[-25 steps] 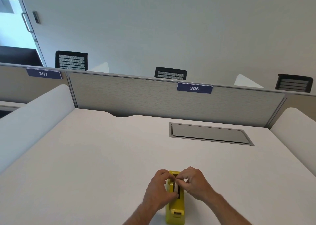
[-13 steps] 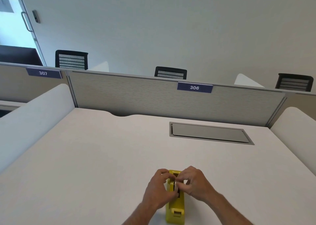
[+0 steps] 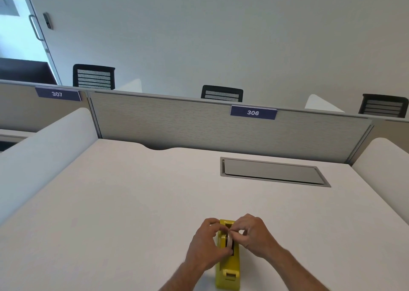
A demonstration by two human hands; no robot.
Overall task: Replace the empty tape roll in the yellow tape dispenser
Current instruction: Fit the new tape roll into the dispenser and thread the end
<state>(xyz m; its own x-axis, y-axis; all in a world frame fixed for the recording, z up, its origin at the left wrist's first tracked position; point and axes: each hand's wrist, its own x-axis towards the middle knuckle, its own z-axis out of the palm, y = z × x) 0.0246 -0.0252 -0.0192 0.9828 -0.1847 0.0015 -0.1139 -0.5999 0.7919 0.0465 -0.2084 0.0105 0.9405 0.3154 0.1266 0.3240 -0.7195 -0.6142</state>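
Yellow tape dispenser [image 3: 228, 266] sits on the white desk [image 3: 110, 202] at bottom centre of the frame, long axis running toward the camera, cutter end nearest the bottom edge. Both hands are on its far half. Left hand [image 3: 205, 244] wraps the dispenser's left side, fingers curled against the body. Right hand [image 3: 254, 235] comes in from the right, thumb and forefinger pinched together on a pale tape roll [image 3: 229, 241] standing on edge in the dispenser's slot. The roll looks partly seated in the slot, but fingers cover most of it, so I can't tell how deep. Grey cable hatch [image 3: 272, 172] is set flush in the desk, right of centre, well apart from the hands. Partition [image 3: 177, 122] across mid frame carries a "306" label [image 3: 253, 112].
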